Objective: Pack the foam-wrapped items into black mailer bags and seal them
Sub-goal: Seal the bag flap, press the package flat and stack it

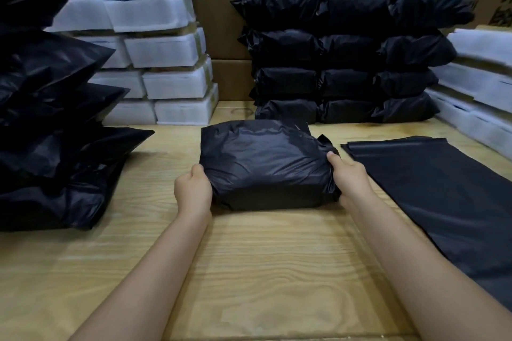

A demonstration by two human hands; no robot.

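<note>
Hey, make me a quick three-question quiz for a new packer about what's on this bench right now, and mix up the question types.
1. True or false: the left hand and the right hand both grip the black parcel at the middle of the wooden table.
2. Where do the flat empty mailer bags lie? A) right of the parcel B) left of the parcel C) on top of the parcel
3. Fill the gap: the foam-wrapped items stacked at the back left are ____ in colour.
Key: 1 true; 2 A; 3 white.
</note>
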